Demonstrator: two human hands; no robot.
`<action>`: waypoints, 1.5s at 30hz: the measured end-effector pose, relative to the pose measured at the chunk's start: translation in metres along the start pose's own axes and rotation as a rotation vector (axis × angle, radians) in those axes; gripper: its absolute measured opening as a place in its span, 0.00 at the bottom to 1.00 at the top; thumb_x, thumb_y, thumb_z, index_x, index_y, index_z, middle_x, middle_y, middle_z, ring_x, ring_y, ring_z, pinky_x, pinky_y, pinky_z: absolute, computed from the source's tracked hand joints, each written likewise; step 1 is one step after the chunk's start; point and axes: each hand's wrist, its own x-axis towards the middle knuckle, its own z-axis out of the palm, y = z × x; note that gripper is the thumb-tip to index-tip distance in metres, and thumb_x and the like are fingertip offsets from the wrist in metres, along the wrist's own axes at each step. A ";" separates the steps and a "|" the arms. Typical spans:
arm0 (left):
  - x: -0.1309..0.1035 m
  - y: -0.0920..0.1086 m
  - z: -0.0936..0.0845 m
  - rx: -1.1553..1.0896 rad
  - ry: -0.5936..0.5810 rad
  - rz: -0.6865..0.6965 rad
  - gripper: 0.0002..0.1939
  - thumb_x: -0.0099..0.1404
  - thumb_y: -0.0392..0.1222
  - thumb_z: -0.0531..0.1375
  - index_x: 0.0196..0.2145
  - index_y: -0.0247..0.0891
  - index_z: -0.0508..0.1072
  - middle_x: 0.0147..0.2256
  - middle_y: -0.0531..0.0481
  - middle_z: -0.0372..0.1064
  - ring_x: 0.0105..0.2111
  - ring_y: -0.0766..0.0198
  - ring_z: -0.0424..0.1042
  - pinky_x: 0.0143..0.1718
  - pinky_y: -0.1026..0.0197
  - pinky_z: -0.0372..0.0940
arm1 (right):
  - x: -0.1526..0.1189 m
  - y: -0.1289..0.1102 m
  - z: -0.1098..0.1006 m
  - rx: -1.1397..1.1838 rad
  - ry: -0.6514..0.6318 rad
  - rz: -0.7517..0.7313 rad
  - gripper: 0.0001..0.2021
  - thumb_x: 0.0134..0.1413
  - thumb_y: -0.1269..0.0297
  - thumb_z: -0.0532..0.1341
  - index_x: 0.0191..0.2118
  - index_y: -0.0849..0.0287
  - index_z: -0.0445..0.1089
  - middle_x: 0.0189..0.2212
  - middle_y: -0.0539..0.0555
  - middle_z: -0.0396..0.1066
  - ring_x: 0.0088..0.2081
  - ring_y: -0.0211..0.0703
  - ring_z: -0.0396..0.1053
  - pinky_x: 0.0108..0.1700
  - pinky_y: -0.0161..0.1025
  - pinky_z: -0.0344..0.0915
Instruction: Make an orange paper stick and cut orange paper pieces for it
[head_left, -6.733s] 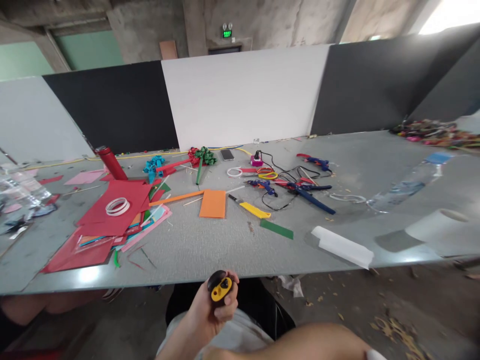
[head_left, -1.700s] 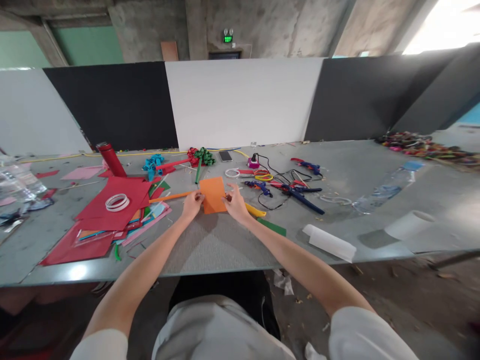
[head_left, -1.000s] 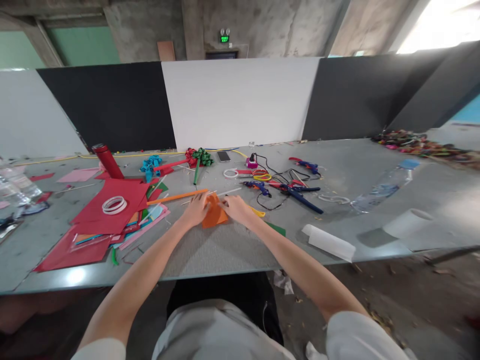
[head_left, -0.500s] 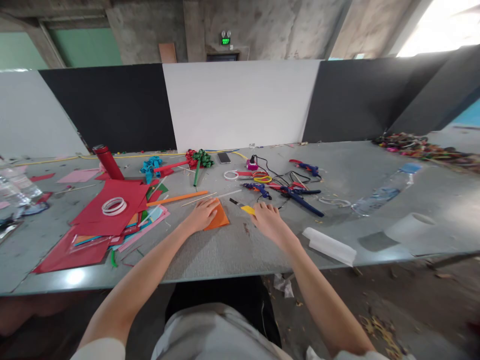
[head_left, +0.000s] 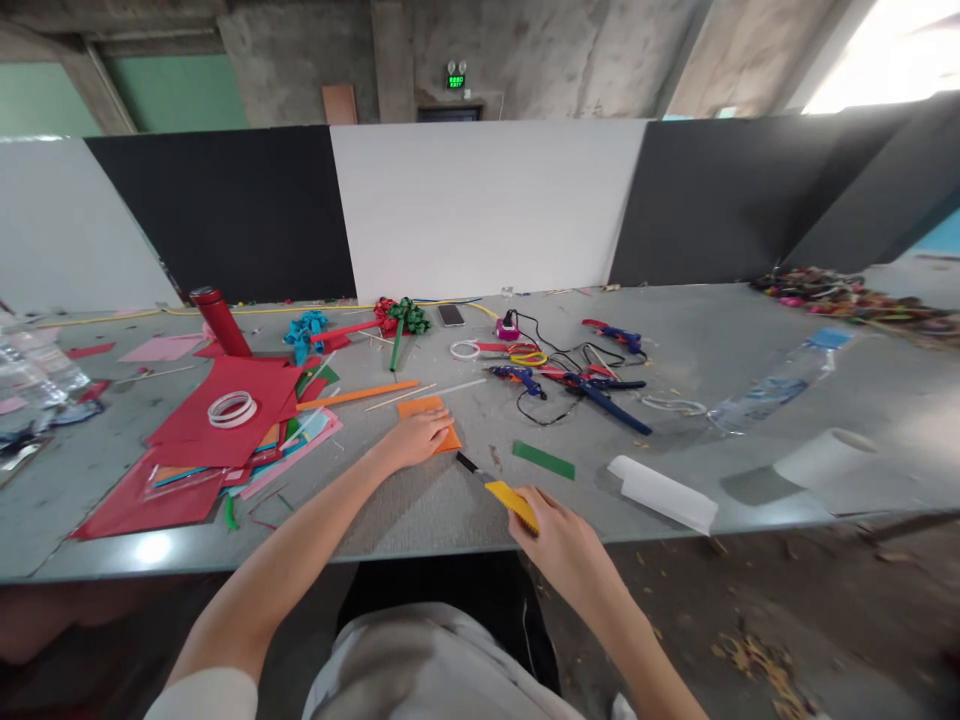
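My right hand (head_left: 551,525) is wrapped round a yellow utility knife (head_left: 514,500), its dark blade pointing up and left. The blade tip lies close to the lower right corner of a folded orange paper (head_left: 421,405). My left hand (head_left: 416,437) rests flat on that orange paper, fingers outstretched, and covers its middle. To the right of the knife a green paper strip (head_left: 544,459) lies on the table. An orange paper tube (head_left: 360,394) and thin sticks (head_left: 401,397) lie just behind the left hand.
Red paper sheets (head_left: 247,385) with white tape rolls (head_left: 232,409) spread at left, near a red flask (head_left: 221,322). Glue guns (head_left: 516,378), blue-handled pliers (head_left: 607,402) and cables lie ahead. A white paper roll (head_left: 664,494) and a plastic bottle (head_left: 776,385) are at right.
My right hand has drawn the knife toward me, and the green strip has come into view. My left hand has shifted slightly nearer me, showing more of the orange paper's far edge.
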 end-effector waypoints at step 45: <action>0.013 -0.017 0.031 0.223 -0.006 -0.120 0.41 0.70 0.66 0.46 0.70 0.36 0.54 0.72 0.37 0.42 0.72 0.44 0.39 0.69 0.44 0.39 | 0.042 -0.040 0.004 -0.351 -0.060 -0.076 0.20 0.69 0.61 0.51 0.61 0.53 0.69 0.32 0.61 0.80 0.32 0.53 0.80 0.32 0.38 0.66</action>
